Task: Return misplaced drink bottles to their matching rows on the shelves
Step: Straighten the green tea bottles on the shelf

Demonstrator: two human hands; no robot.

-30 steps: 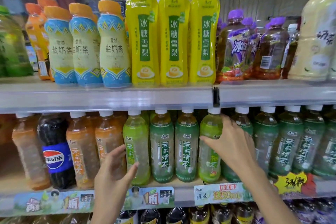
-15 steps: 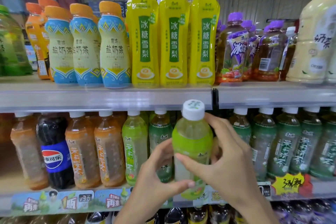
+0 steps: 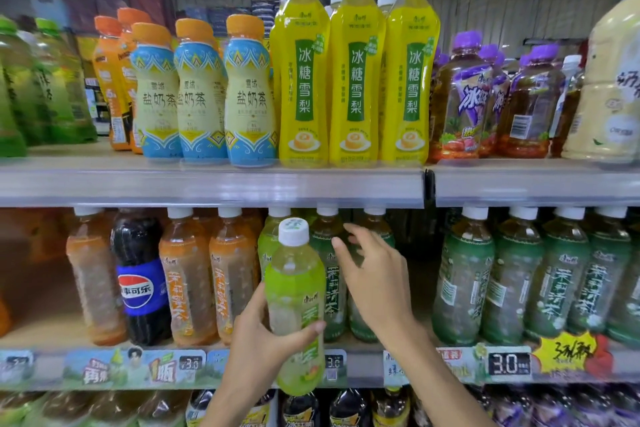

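2 hands in front of the middle shelf (image 3: 211, 189), left hand (image 3: 258, 340) grip closed around light green bottle (image 3: 296, 291), held upright near the shelf edge, right hand (image 3: 375, 281) open, empty, fingers spread beside dark green bottles (image 3: 462, 274)

Glossy clear plastic green bottle (image 3: 295, 302); smooth, matt grey shelf edge (image 3: 207, 184).

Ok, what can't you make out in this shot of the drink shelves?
Head view only:
- Lower label of the light green bottle: covered by the left hand.
- Dark green bottles: partly hidden behind the right hand.
- Price tags: small print blurred.
- Bottom-shelf bottles: cut off by the frame's lower edge.
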